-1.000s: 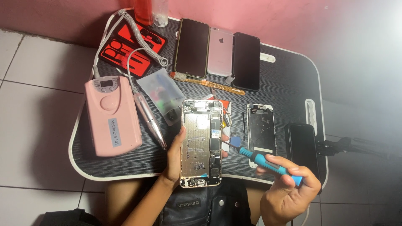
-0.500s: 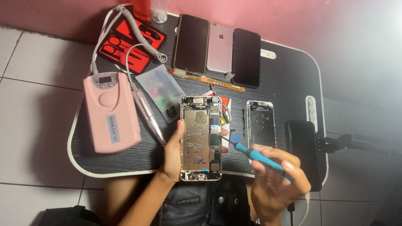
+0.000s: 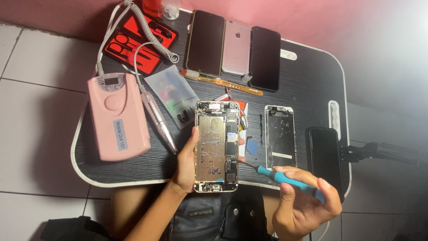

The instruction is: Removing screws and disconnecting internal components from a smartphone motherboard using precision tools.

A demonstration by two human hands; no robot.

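My left hand (image 3: 186,163) grips an opened phone body (image 3: 216,145) by its left edge, holding it face up over the near edge of the dark lap table (image 3: 294,80); its gold plate and circuit board show. My right hand (image 3: 303,205) holds a blue-handled screwdriver (image 3: 290,178), whose dark tip points left at the lower right side of the phone body. A detached screen panel (image 3: 280,136) lies to the right of it, with a small blue pick (image 3: 252,147) between them.
A pink drill box (image 3: 117,117) with its handpiece (image 3: 158,118) sits at left. A red tool case (image 3: 140,38) and three phones (image 3: 236,47) lie at the back, a clear bag (image 3: 171,93) mid-left, a black phone (image 3: 324,158) at right.
The screwdriver tip has come down and left to the lower right side of the phone body. The right hand has lowered slightly. The left hand keeps its hold.
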